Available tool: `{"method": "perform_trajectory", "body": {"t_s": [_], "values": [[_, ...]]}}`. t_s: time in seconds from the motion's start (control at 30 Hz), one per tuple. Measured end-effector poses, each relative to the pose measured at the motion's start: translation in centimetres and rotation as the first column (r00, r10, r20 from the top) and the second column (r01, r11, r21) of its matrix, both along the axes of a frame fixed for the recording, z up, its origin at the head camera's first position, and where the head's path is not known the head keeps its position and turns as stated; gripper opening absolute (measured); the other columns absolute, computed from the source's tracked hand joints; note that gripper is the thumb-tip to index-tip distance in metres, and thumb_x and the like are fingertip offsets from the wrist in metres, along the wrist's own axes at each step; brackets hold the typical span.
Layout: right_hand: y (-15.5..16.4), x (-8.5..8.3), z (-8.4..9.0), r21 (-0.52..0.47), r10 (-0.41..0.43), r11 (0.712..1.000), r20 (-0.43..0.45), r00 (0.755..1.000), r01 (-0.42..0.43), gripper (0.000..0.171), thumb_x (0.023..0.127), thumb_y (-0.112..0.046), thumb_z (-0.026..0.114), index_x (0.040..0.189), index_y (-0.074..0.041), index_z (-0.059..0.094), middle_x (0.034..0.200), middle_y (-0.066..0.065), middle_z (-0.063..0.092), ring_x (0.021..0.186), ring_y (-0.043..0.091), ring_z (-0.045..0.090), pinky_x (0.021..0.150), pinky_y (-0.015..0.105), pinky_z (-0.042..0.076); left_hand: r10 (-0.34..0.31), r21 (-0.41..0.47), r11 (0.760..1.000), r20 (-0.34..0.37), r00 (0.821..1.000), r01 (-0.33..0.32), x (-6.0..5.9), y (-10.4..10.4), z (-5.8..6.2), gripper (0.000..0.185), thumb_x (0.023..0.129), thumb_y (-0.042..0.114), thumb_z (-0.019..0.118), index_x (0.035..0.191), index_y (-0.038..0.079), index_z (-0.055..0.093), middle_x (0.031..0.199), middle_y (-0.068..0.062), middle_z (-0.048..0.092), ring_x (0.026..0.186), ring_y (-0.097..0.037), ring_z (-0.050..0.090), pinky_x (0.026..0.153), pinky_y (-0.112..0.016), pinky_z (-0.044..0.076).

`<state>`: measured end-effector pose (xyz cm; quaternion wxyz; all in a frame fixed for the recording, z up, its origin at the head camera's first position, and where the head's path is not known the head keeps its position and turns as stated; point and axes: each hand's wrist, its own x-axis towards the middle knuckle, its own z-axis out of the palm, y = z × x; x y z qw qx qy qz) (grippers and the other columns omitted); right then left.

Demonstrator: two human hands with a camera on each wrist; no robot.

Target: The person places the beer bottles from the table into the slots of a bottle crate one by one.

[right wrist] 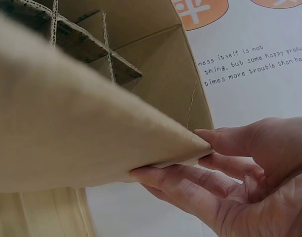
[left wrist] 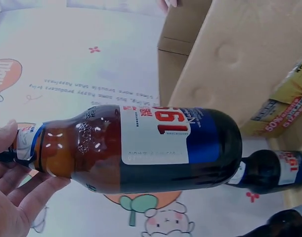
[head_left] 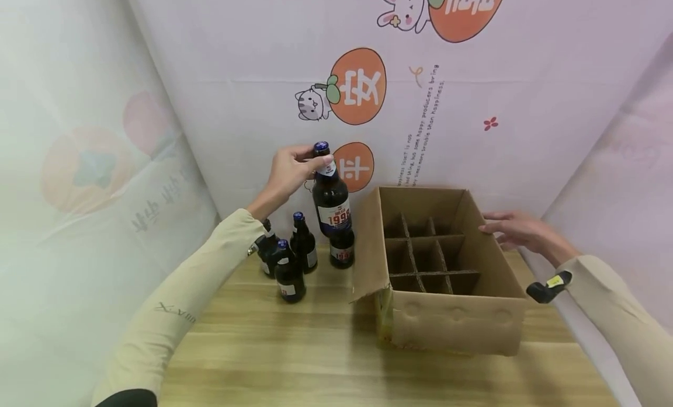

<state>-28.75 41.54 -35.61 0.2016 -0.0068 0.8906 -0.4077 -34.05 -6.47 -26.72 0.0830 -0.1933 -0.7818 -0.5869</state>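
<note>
You are at a pale wooden table (head_left: 294, 348) walled in by white printed cloth (head_left: 473, 115) with orange fruit, a cat and a rabbit on it.

Nearest you stands the cardboard box (head_left: 452, 322), its top open and a grid of card dividers (head_left: 428, 258) inside. The floors of the compartments lie in shadow, so you cannot tell from the head view whether anything sits in them. A loose flap (head_left: 370, 243) hangs out on the box's left side.

Your right hand (head_left: 517, 232) is at the box's far right rim. The right wrist view shows the edge of a card flap between thumb and fingers (right wrist: 190, 185), which lie fairly straight along it, more a light pinch than a clench.

Left of the box stand four small dark bottles (head_left: 289, 272) with blue caps. Your forearm hides most of the leftmost, and the one nearest the box (head_left: 342, 249) is half covered by the bottle you hold.

Your left hand (head_left: 291, 176) grips the large brown bottle (head_left: 330, 199) by the neck, just below the blue cap (head_left: 321, 146). It is off the table, above and behind the small ones, left of the box. Its long axis runs nearly upright, cap up and base down. Its label (left wrist: 153, 133) reads only partly in the left wrist view, and your fingers cover the cap there.
</note>
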Motion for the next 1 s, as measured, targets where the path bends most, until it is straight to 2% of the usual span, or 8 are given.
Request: {"method": "perform_trajectory", "body": {"t_s": [0.13,0.27,0.43,0.6,0.73,0.9,1.0], "values": [[0.1,0.0,-0.3,0.015,0.005,1.000,0.000,1.000,-0.005,0.073,0.102,-0.029,0.051,0.153,0.004,0.012,0.149,0.038,0.026,0.128,0.056,0.043,0.088,0.036,0.058,0.014,-0.008,1.000,0.021,1.000,-0.014,-0.1,0.7,0.9,0.042,0.085,0.034,0.076,0.121,0.013,0.070,0.115,-0.006,0.072,0.096,-0.015,0.069,0.080,-0.032,0.060],[0.4,0.0,-0.5,0.025,0.004,1.000,-0.005,1.000,-0.003,0.073,0.102,-0.030,0.051,0.154,0.004,0.011,0.149,0.040,0.025,0.127,0.055,0.045,0.086,0.035,0.059,0.012,0.022,1.000,0.026,1.000,-0.013,-0.3,1.6,1.6,0.043,0.085,0.032,0.077,0.122,0.012,0.070,0.112,-0.007,0.073,0.096,-0.016,0.069,0.079,-0.032,0.060],[0.2,0.0,-0.3,0.025,0.014,1.000,0.000,1.000,-0.014,0.074,0.103,-0.031,0.050,0.154,0.003,0.009,0.149,0.041,0.022,0.128,0.056,0.043,0.089,0.037,0.058,0.009,0.025,1.000,0.009,1.000,-0.009,-0.6,2.4,2.5,0.047,0.085,0.032,0.078,0.126,0.012,0.067,0.114,-0.006,0.072,0.096,-0.015,0.069,0.078,-0.030,0.060],[0.1,0.0,-0.2,0.030,0.023,0.999,-0.012,1.000,-0.023,0.074,0.103,-0.031,0.050,0.154,0.004,0.010,0.149,0.040,0.024,0.128,0.057,0.042,0.088,0.038,0.058,0.006,0.030,1.000,-0.031,1.000,-0.005,-0.3,3.3,3.7,0.048,0.085,0.031,0.078,0.127,0.010,0.066,0.113,-0.007,0.073,0.096,-0.015,0.069,0.079,-0.030,0.060],[-0.2,-0.1,-0.2,0.036,0.038,0.999,-0.037,0.999,-0.036,0.072,0.102,-0.029,0.051,0.153,0.006,0.013,0.147,0.039,0.029,0.126,0.058,0.044,0.085,0.036,0.059,0.000,0.049,0.999,-0.062,0.998,0.003,0.0,4.3,4.2,0.045,0.086,0.029,0.077,0.125,0.010,0.067,0.110,-0.008,0.073,0.095,-0.015,0.070,0.077,-0.030,0.060],[-0.2,-0.4,-0.1,0.027,0.032,0.999,-0.049,0.998,-0.031,0.072,0.102,-0.028,0.052,0.152,0.007,0.014,0.146,0.038,0.032,0.124,0.057,0.047,0.080,0.032,0.059,0.001,0.080,0.997,-0.050,0.999,0.004,0.1,6.0,4.7,0.047,0.085,0.030,0.077,0.126,0.010,0.067,0.113,-0.008,0.073,0.096,-0.016,0.071,0.076,-0.029,0.060],[-0.2,-0.4,-0.1,0.022,0.030,0.999,-0.039,0.999,-0.030,0.073,0.102,-0.028,0.052,0.153,0.006,0.013,0.146,0.038,0.032,0.125,0.057,0.046,0.080,0.032,0.059,-0.004,0.097,0.995,-0.051,0.999,0.009,0.1,7.4,4.6,0.043,0.085,0.030,0.078,0.123,0.011,0.069,0.109,-0.008,0.074,0.093,-0.016,0.072,0.074,-0.028,0.060]]}}
